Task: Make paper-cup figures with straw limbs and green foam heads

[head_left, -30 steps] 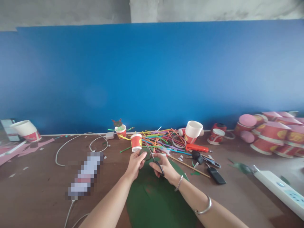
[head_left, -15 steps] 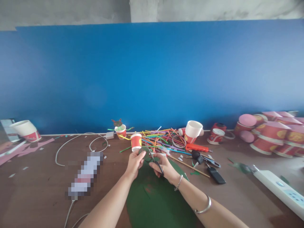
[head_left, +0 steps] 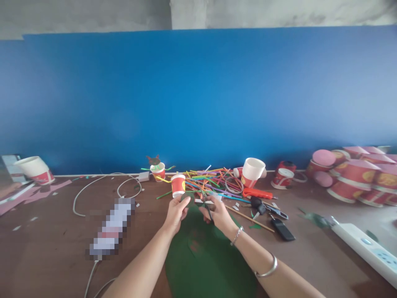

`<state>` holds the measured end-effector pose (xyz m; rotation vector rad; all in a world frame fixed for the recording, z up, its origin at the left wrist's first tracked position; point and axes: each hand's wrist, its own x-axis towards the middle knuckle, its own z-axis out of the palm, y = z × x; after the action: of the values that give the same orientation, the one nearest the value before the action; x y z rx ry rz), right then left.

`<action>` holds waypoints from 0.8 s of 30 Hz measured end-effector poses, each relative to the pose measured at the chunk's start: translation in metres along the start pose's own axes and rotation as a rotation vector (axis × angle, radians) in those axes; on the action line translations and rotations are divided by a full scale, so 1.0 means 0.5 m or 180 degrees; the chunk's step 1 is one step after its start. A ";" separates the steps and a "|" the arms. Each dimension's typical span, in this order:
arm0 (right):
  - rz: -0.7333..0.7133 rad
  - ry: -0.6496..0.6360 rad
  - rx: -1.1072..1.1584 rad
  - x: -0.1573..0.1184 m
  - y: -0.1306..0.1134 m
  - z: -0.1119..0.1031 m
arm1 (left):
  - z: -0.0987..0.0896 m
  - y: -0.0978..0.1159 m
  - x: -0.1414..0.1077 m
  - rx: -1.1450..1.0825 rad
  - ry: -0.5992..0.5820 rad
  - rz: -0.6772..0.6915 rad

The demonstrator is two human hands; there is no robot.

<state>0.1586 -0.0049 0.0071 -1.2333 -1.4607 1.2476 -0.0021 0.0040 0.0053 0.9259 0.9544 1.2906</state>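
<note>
My left hand [head_left: 177, 213] pinches a small dark green paper piece [head_left: 187, 200] between thumb and fingers. Scissors [head_left: 208, 210] with dark handles are in my right hand [head_left: 218, 215], their blades pointing up and away, slightly right of the paper piece. Below both hands lies a large dark green sheet [head_left: 207, 260]. Just beyond my left hand stands a red and white paper cup [head_left: 178, 186] with a yellow straw at its side.
Colourful straws [head_left: 211, 182] lie behind the hands. Keys [head_left: 259, 205], an orange cutter [head_left: 257, 193] and a white cup [head_left: 253, 171] are right of them. Farther right are a power strip [head_left: 366, 244] and stacked cups [head_left: 356, 178]. A blurred-out phone [head_left: 113, 227] lies left.
My right hand has shifted slightly right with the scissors, whose blades have moved away from the small green piece. My left hand stays almost in place.
</note>
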 end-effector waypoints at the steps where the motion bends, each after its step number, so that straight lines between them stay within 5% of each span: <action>1: -0.0092 0.0049 -0.0177 0.001 -0.002 -0.006 | 0.001 -0.001 0.000 0.0014 0.0032 -0.0004; 8: 0.0054 -0.0479 -0.1935 -0.016 -0.033 -0.028 | 0.002 -0.013 0.007 0.0011 0.0428 -0.0029; 15: -0.0021 -0.0776 -0.3254 -0.069 -0.073 0.002 | -0.001 -0.016 0.011 -0.0068 0.0533 0.0095; 21: 0.0035 -0.1064 -0.2655 -0.057 -0.088 -0.024 | -0.004 -0.012 0.014 -0.0152 0.0456 0.0069; 24: 0.0458 -0.1679 -0.1551 -0.036 -0.103 -0.073 | -0.004 -0.009 0.012 -0.0178 0.0402 0.0095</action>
<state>0.1889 -0.0175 0.0636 -1.4020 -2.1878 1.4339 -0.0021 0.0100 0.0000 0.8259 1.0001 1.4076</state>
